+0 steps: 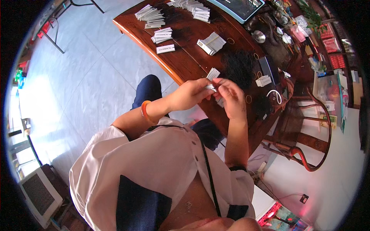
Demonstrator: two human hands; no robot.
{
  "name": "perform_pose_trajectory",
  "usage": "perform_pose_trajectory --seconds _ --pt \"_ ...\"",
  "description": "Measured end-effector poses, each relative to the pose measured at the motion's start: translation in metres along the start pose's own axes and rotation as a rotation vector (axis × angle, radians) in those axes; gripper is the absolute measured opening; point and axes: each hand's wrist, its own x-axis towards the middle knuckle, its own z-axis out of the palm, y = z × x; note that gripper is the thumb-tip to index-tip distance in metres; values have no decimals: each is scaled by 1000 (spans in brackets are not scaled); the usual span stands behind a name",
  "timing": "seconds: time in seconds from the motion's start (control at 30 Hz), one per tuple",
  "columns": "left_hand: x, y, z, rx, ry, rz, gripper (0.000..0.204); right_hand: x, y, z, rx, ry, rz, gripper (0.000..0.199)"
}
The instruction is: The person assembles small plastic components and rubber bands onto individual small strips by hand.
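My left hand (190, 93) and right hand (232, 98) both pinching a small white paper tag (210, 87) at wooden table (183, 52). Black string heap (238, 69) just beyond.

Toward the top of your view, a dark, flat tray (238, 7) with a pale blue rim lies on the brown wooden surface (184, 57), near a silvery round vessel (258, 36). To your right stands a wooden chair (314, 142) with a curved rail; to your left spreads a pale grey tiled floor (77, 81).
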Motion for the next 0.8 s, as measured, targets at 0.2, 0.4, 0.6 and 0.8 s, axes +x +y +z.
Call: perform_pose_trajectory --seconds 0.2,0.4,0.6,0.8 --pt "34 -1 -16 270 18 179 16 11 0 -5 -277 272 -164 5" --pt "64 12 -26 334 -123 50 17 15 -9 -16 -260 350 -243 4" --pt "84 54 -22 424 -111 59 16 17 -62 -25 -314 303 -216 4" --pt "86 126 14 408 -134 -97 15 -11 -143 -45 -548 144 -254 7"
